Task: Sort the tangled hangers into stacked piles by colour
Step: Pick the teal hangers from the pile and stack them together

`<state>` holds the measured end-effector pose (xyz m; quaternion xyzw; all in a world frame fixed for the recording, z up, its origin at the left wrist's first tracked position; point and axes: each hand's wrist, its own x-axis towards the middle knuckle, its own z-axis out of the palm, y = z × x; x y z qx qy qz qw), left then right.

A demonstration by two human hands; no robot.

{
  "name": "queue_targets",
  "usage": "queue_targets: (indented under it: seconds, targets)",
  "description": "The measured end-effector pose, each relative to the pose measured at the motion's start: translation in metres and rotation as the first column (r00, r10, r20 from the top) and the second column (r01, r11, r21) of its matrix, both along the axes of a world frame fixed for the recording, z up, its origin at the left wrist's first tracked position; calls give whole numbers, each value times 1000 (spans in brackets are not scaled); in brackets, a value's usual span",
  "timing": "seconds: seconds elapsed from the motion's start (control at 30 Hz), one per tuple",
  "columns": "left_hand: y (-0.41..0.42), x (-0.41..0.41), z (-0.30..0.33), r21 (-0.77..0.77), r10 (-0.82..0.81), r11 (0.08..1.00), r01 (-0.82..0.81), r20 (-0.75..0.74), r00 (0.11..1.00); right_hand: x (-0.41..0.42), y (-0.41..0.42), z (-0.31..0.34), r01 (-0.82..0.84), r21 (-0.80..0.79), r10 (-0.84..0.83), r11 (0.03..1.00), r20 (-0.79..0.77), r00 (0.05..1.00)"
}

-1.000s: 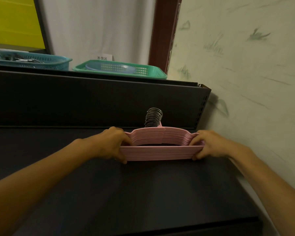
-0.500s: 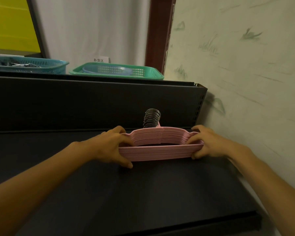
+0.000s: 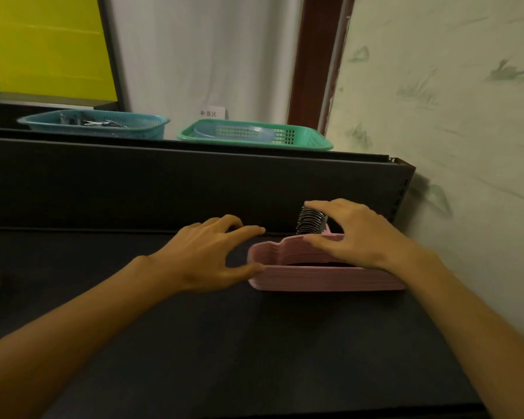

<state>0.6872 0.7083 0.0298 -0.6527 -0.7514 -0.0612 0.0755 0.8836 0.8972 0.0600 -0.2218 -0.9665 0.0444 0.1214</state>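
i see the stack of flat pink plastic hangers [image 3: 324,272] lying on the dark matte shelf top [image 3: 254,343], pushed up near the pale patterned wall [image 3: 451,101] at that stack's right end. its long axis runs left to right across my view, and the bunched silver metal hooks [image 3: 310,222] stick up at the stack's far side, against the black back panel [image 3: 164,182].

my right hand [image 3: 354,234] sits directly over the stack, fingers spread and fairly straight, fingertips touching the top of the hooks and the thumb lying on the pink shoulder; it grips nothing. my left hand [image 3: 206,255] is just off the stack's left end, fingers relaxed and apart, thumb tip touching or nearly touching that end; i cannot tell which.

my read: the right hand is the nearer one for squaring the hooks, and any nudge should run along the long axis toward the wall.
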Motion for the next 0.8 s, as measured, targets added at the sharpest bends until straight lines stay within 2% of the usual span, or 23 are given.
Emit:
queue_targets:
  seconds: [0.2,0.4,0.57,0.8]
  targets:
    - [-63,-35,13,3,140,990,-140,-30,990,-42,-53,5,-7,67,4,998,50,999]
    - [-136,-68,32,27,168,986,-167,-24,986,-84,-128,19,-11,122,4,992,55,998]
    - [-231,-109,44,49,202,979,-200,-32,979,-124,-218,26,1,113,-2,994,8,1000]
    - [-373,-182,37,35,195,980,-196,40,980,-179,-360,20,-33,67,33,997,5,999]
